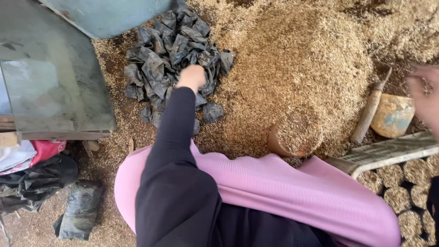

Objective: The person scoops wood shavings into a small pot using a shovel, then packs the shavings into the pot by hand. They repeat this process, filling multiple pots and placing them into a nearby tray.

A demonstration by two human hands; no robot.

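Note:
My left hand (192,77) reaches out on a black-sleeved arm and rests on a heap of small crumpled black plastic bags (155,64). Its fingers curl down into the bags and are hidden, so I cannot tell whether it grips one. My right hand (425,96) is blurred at the right edge, fingers apart, with nothing visible in it. It hovers just above a worn yellowish bowl (393,115). A large mound of tan husk (302,59) lies between the hands. A brown bowl (292,137) full of husk sits at the mound's near edge.
A wooden-handled tool (369,112) leans beside the yellowish bowl. A slatted crate (388,153) holds several husk-filled bags (402,196) at the lower right. A grey-green slab (50,77) stands at the left, with cloths and a dark bag (80,208) below it. My pink garment (283,187) fills the foreground.

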